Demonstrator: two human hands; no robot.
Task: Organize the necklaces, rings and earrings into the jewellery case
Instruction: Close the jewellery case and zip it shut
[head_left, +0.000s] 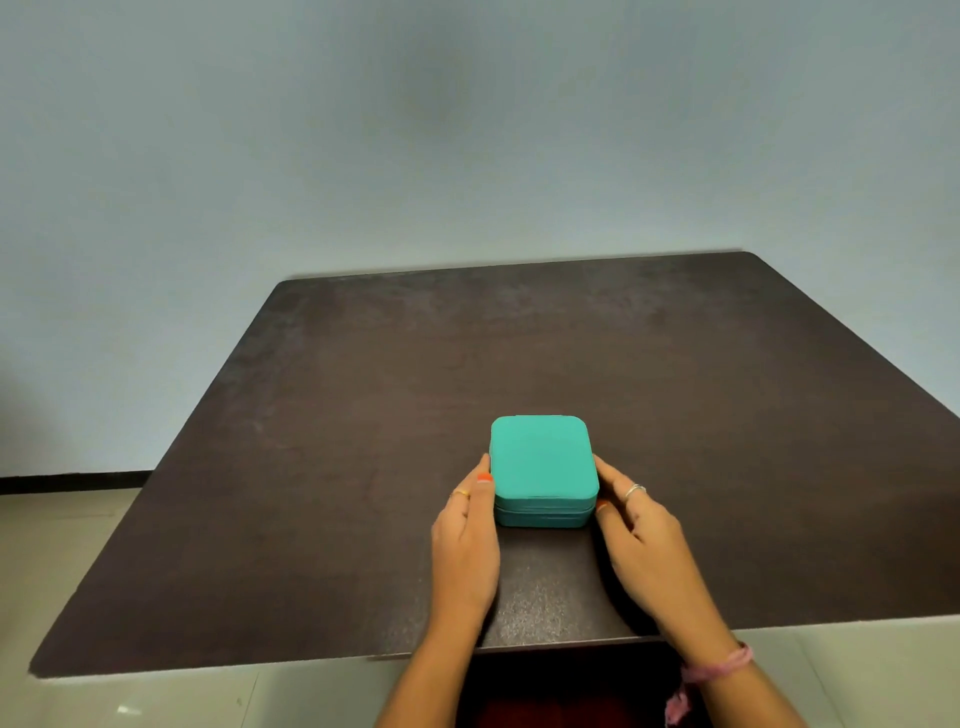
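Both hands flank the closed teal jewellery case (543, 467) on a dark table (363, 415).

The case sits flat near the table's front edge, lid down, a seam line running round its side. The left hand (465, 540) lies against the case's left side, fingers nearly straight, thumb (orange nail polish) touching the lid's edge. The right hand (641, 535) touches the right side with loosely extended fingers, not wrapped round it. A ring shows on each hand, and a pink band (719, 667) circles the right wrist.
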